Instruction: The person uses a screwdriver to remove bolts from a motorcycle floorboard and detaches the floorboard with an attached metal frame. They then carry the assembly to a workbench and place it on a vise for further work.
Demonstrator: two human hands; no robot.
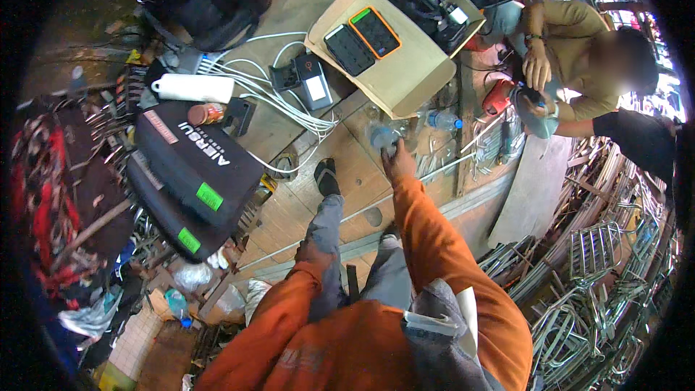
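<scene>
My right hand (399, 164) reaches forward over the wooden floor, its fingers closed round a clear plastic bottle (384, 136). A second clear plastic bottle (440, 121) with a blue cap lies just right of it. Behind the held bottle is the flap of an open cardboard box (416, 76). My left hand (311, 254) rests against my left leg, below the grey trouser knee; its fingers are too dark to make out.
Across from me at right a person (579, 58) handles a red and dark power tool (499, 98). White cables (289, 105) trail left of the box, beside black cases (192, 148). Metal rods and racks (594, 250) pile up at right. A phone-like device (375, 32) lies on the box.
</scene>
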